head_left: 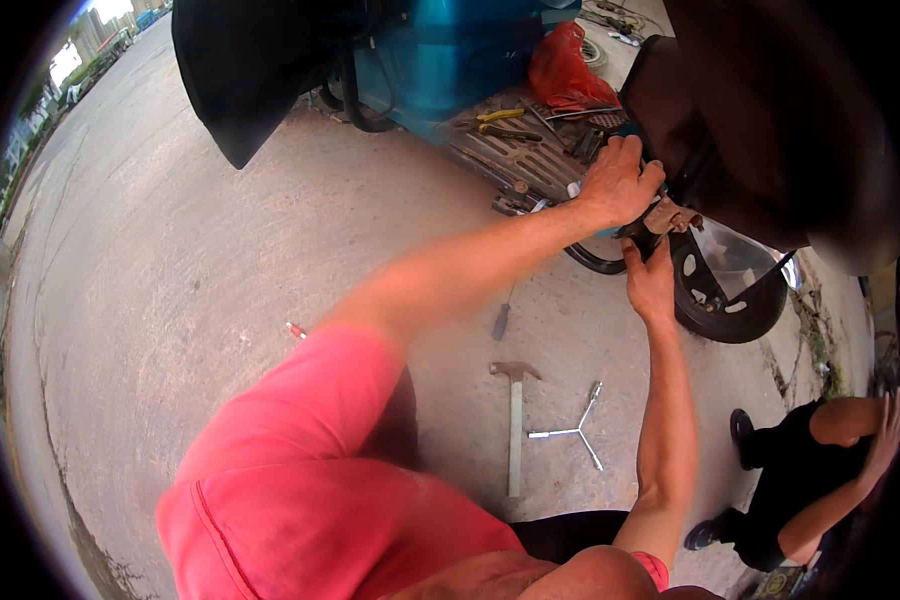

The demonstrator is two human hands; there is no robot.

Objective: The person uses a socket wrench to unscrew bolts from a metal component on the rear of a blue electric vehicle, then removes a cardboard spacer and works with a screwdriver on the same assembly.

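Both of my hands are at the frame of a teal scooter (440, 60), close to its small black wheel (735, 315). My left hand (620, 182) is closed over a dark part at the end of the footboard (515, 165), its fingers curled down. Just below it my right hand (652, 283) reaches up, with thumb and fingers closed around a dark part under a rusty brown metal bracket (673, 214). The fingers and palms hide what exactly each hand grips. A black hose (595, 262) curves beside my right hand.
On the concrete lie a hammer (515, 430), a three-armed socket wrench (575, 430), a screwdriver (500, 322) and a small red-handled tool (296, 330). Yellow-handled pliers (502, 115) and a red plastic bag (570, 70) rest on the footboard. A person in black (810, 480) is at right.
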